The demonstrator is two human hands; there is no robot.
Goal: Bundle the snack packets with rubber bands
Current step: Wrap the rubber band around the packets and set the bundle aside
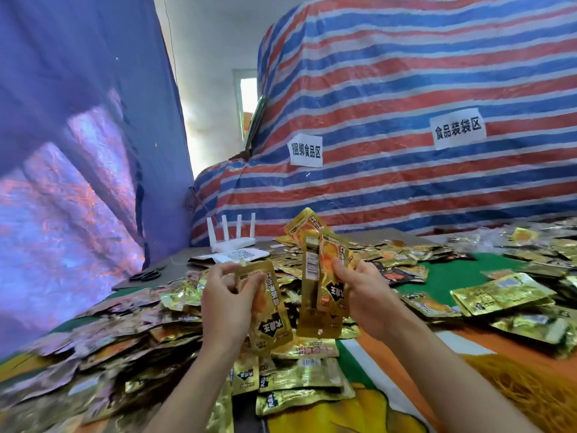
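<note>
left hand (225, 303): pinches one gold snack packet (268, 307) | right hand (363, 295): grips several upright packets (324, 276) (fanned) | both above loose packets (296, 379) heaped on surface (449, 276)

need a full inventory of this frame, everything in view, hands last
loose snack packets: many, gold, heaped over the table, thickest at left
single packet: one, gold, raised centre-left
packet stack: about three, gold, raised upright at centre
router: one, white, four antennas, far left
QR sheet: one, white, before the router
scissors: one pair, black, left edge
tablecloth: one, green and orange, under the packets
tarp: one, red-blue-white stripes, behind
paper signs: two, white, on the tarp
curtain: one, blue-purple, left
rubber bands: none I can make out
left hand: fingers hold the single packet
right hand: fingers grip the packet stack
</note>
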